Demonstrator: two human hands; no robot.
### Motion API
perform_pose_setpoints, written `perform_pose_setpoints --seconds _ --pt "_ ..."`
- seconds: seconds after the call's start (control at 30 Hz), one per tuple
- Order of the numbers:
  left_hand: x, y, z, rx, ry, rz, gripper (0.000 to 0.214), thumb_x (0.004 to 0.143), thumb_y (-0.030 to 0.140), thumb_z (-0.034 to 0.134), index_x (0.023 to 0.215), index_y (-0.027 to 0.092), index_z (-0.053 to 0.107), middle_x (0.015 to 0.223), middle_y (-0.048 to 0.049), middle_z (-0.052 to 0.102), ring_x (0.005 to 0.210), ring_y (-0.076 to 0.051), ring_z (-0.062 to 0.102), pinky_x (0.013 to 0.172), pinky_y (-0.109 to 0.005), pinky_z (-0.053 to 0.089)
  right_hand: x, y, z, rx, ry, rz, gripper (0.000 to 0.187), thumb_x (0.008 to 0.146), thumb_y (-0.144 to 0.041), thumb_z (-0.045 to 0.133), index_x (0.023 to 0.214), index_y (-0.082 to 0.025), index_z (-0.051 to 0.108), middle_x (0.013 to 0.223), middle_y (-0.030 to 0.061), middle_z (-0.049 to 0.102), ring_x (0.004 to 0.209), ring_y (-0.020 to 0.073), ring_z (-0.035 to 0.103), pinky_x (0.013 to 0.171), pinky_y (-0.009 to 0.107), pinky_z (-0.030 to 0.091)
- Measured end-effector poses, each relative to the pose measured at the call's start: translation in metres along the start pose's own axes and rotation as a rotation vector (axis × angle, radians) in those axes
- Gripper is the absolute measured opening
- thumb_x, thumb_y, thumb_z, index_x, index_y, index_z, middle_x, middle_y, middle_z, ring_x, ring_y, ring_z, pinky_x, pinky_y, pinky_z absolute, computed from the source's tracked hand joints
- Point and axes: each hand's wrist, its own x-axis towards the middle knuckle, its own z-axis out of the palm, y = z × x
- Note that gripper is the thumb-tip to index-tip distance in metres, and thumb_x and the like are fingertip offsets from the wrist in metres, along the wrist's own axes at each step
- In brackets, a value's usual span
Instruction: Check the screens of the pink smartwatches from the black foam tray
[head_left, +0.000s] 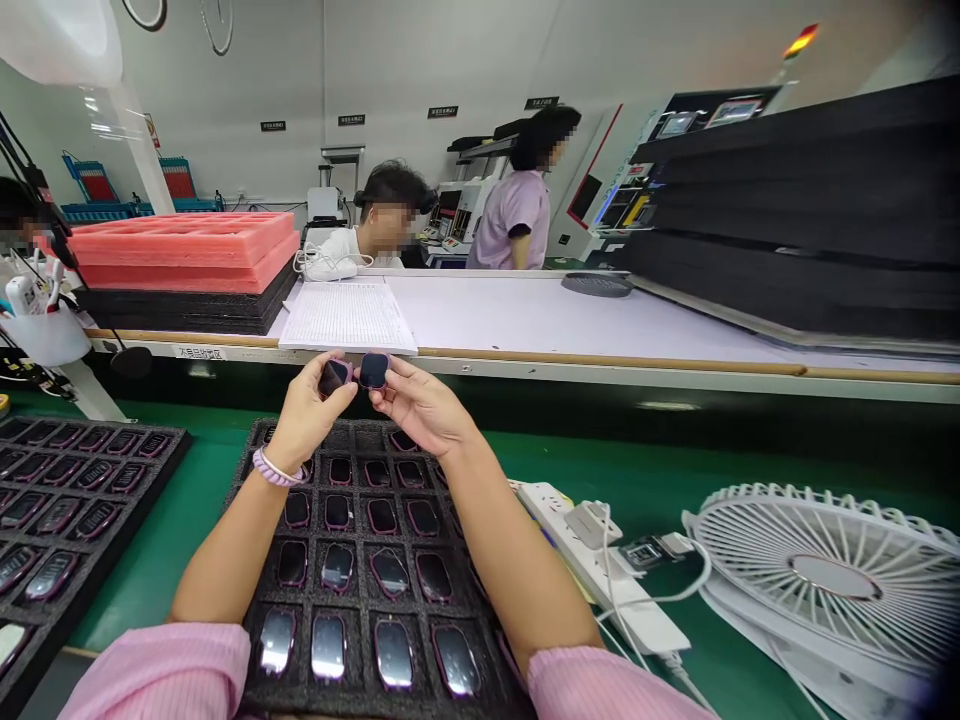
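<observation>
Head view. Laid on the green table [142,570]: a black foam tray [361,640], filled with rows of dark-faced units [394,655] and partly hidden behind the forearms [517,530]. To the left: a second tray [161,482] of similar units. To the right: a white power strip [645,612] with a plugged-in adapter [592,522], then a white fan [832,577]. Beyond: a raised shelf [487,315], bearing ruled paper [345,315], pink foam [187,250] stacked on black foam [187,310], and a tall black stack [787,220] at far right. In the background: a co-worker in white [349,245] and a co-worker in lilac [517,215].

Held up before the shelf edge, above the tray's far end, just beside each other: left device [335,376] and right device [373,371], both watch-like. In left hand [311,405]: thumb and fingers closed on left device; glossy dark face, purplish rim, tilted, partly covered by thumb. In right hand [420,402]: thumb and fingers closed on the edge of right device; black, rounded-square face turned toward the camera. Contact between devices: cannot tell.
</observation>
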Motion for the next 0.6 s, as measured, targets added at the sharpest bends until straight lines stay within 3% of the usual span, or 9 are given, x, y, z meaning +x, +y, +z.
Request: perform_pose_setpoints --seconds 0.23,0.47,0.6 --pt "-0.003 -0.001 0.0 0.133 0.065 0.04 0.049 0.079 0.029 0.072 0.126 0.016 0.066 0.099 -0.0051 0.069 0.089 -0.019 0.064 0.084 -0.03 0.054 -0.005 -0.003 0.006 -0.013 -0.044 -0.08 0.045 0.075 -0.027 0.094 0.117 -0.025 0.076 0.101 0.0012 0.072 0.07 0.0126 0.061 0.065 0.025 0.053" --pt "-0.004 -0.002 0.001 0.085 0.049 0.062 0.059 0.08 0.03 0.073 0.135 0.014 0.061 0.112 -0.0097 0.071 0.103 -0.022 0.067 0.093 -0.033 0.056 -0.006 0.004 0.006 0.029 -0.154 -0.104 0.049 0.08 -0.033 0.095 0.124 -0.028 0.074 0.103 0.0016 0.073 0.075 0.0128 0.064 0.07 0.024 0.057" --pt "-0.009 0.003 0.002 0.12 0.105 0.122 0.059 0.08 0.03 0.073 0.136 0.015 0.062 0.105 -0.0079 0.071 0.091 -0.019 0.066 0.081 -0.029 0.058 -0.004 0.007 0.005 0.065 -0.175 -0.1 0.045 0.082 -0.034 0.093 0.123 -0.028 0.075 0.107 0.0035 0.074 0.073 0.0125 0.063 0.067 0.024 0.056"
